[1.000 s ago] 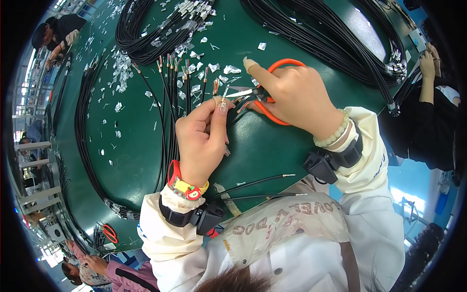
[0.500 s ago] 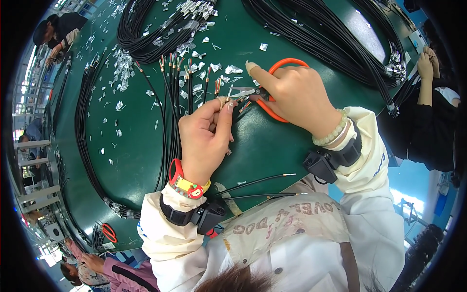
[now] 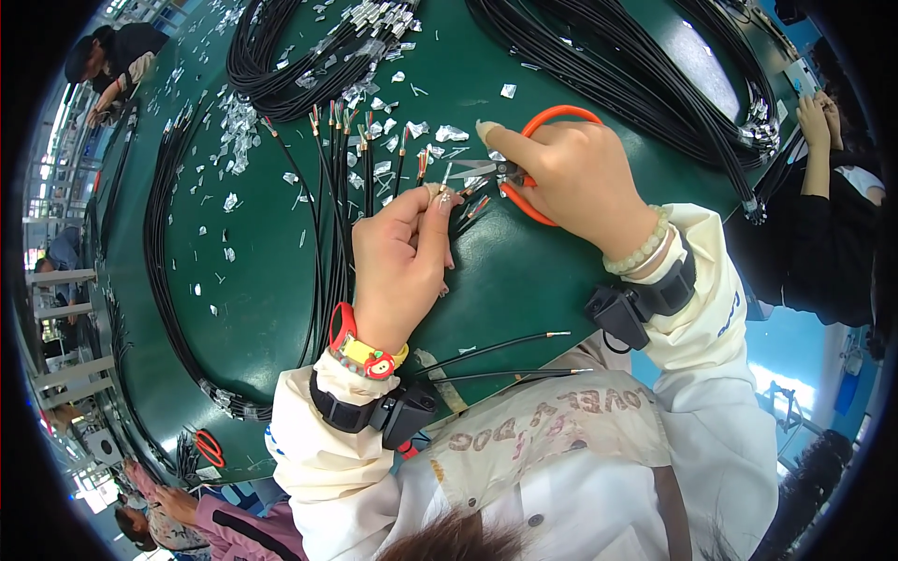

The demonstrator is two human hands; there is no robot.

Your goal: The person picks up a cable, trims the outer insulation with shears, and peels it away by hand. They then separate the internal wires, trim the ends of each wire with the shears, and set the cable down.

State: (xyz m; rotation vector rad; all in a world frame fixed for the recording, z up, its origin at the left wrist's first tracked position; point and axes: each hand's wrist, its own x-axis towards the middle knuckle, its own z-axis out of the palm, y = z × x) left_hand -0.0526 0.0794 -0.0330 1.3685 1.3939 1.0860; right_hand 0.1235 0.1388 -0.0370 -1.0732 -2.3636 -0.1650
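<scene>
My left hand (image 3: 404,262) pinches the end of a black cable, whose silvery tip (image 3: 445,178) sticks up past the thumb and forefinger. In my right hand (image 3: 585,182) is a pair of scissors (image 3: 554,114) with orange handles, fingers wrapped through the loops. The blades point left, parted, with their tips close beside the held cable end. Just left of my left hand lies a bundle of black cables (image 3: 323,224) with stripped ends showing coloured wires (image 3: 339,117). A few more stripped ends (image 3: 474,208) lie under the scissors.
Scraps of clear and silvery film (image 3: 238,131) litter the green table (image 3: 253,280). Coiled black cables lie at the back left (image 3: 248,56) and back right (image 3: 599,56). Two loose cables (image 3: 505,344) lie near the front edge. Another red-handled tool (image 3: 210,447) sits front left. Other people work around the table.
Both hands have shifted slightly to the right. The scissors have drawn back a little from the cable tip, with blades still parted.
</scene>
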